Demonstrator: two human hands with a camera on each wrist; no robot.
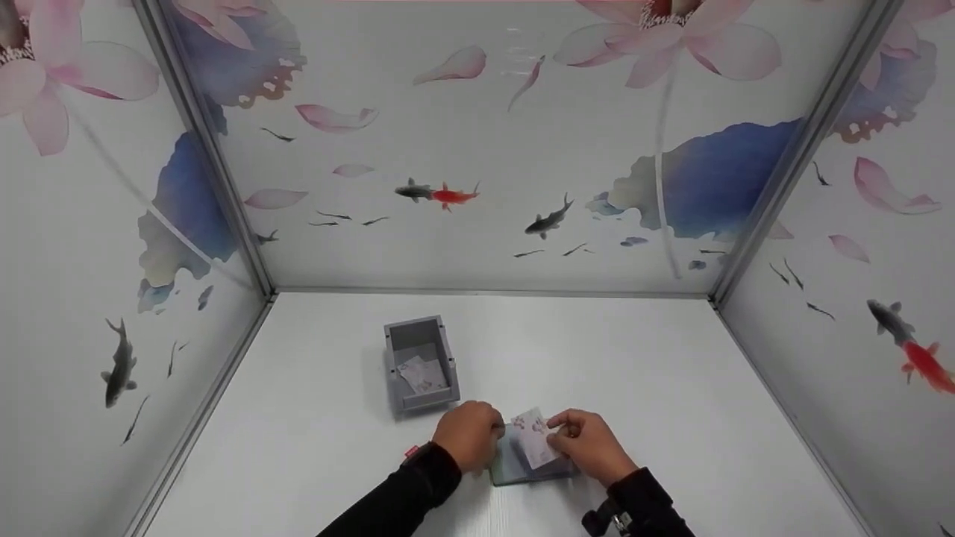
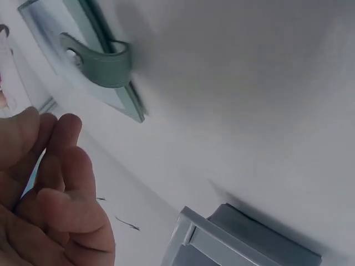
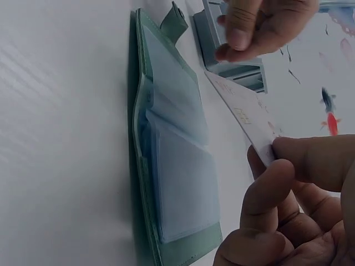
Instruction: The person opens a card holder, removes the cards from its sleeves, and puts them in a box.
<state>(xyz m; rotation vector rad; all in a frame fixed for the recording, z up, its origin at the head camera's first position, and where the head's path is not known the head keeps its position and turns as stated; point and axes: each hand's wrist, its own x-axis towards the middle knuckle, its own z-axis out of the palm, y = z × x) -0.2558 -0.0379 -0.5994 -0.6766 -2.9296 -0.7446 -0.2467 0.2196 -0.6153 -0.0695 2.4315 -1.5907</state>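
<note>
A card holder (image 1: 506, 468) with a green cover lies opened flat on the table, its clear plastic sleeves (image 3: 186, 183) facing up. A strap with a metal snap (image 2: 102, 65) sticks out from one end. Between thumb and fingers, my right hand (image 1: 593, 446) pinches a white card (image 1: 536, 441) printed with small pinkish figures, tilted above the sleeves. My left hand (image 1: 468, 436) hovers by the holder's left end, fingers loosely curled, with nothing visible in them. In the right wrist view the left hand (image 3: 274, 25) appears beyond the card's far end, apart from it.
Behind and left of the left hand stands a grey plastic bin (image 1: 429, 401) with several similar cards (image 1: 423, 375) inside. White panels printed with lotus flowers and fish enclose the white table (image 1: 634, 358) at the back and both sides.
</note>
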